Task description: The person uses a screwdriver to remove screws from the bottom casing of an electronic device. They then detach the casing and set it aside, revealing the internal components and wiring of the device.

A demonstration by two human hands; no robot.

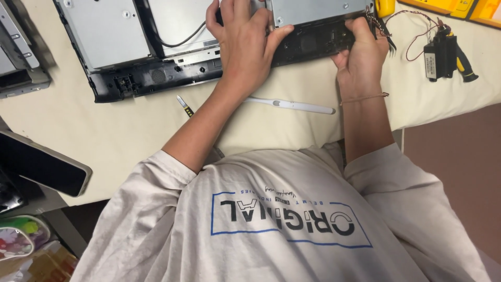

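Observation:
An opened flat device with a black plastic frame [151, 78] and grey metal shield plates [107, 31] lies on a cream cloth. My left hand [245, 44] presses flat on its lower edge near the middle, fingers spread over the metal and a black cable [180, 40]. My right hand [362, 49] grips the black frame's lower right corner, thumb underneath. A thin cord bracelet circles the right wrist.
A white plastic pry tool [292, 106] and a small screwdriver tip [184, 106] lie near my forearms. A black component with red wires [436, 55] and yellow-handled pliers [464, 67] sit at the right. A phone [42, 167] rests at the left edge; yellow cases lie top right.

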